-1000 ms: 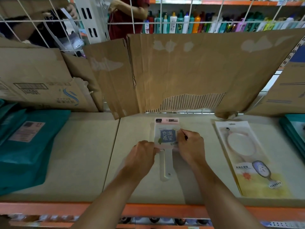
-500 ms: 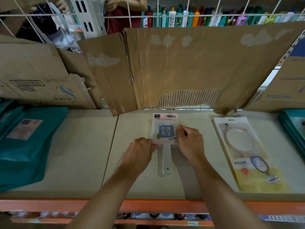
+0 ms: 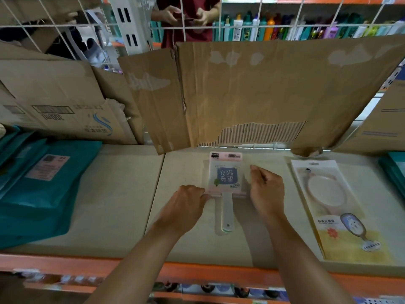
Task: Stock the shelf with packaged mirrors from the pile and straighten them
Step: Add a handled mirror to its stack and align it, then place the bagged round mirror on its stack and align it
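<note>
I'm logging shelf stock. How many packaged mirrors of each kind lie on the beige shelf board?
Square white-handled mirror pack with pink header, between left hand and right hand: 1
Round pink-rimmed mirror pack with yellow card: 1
Total: 2

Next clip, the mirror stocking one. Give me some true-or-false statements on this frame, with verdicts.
1. The left hand and right hand grip the packaged hand mirror by its side edges. True.
2. Its handle points toward the cardboard behind. False: it points toward the shelf's front edge.
3. A round mirror package lies flat to its right, apart. True.
4. Teal packages cover the hand mirror. False: they lie apart, at the left.
</note>
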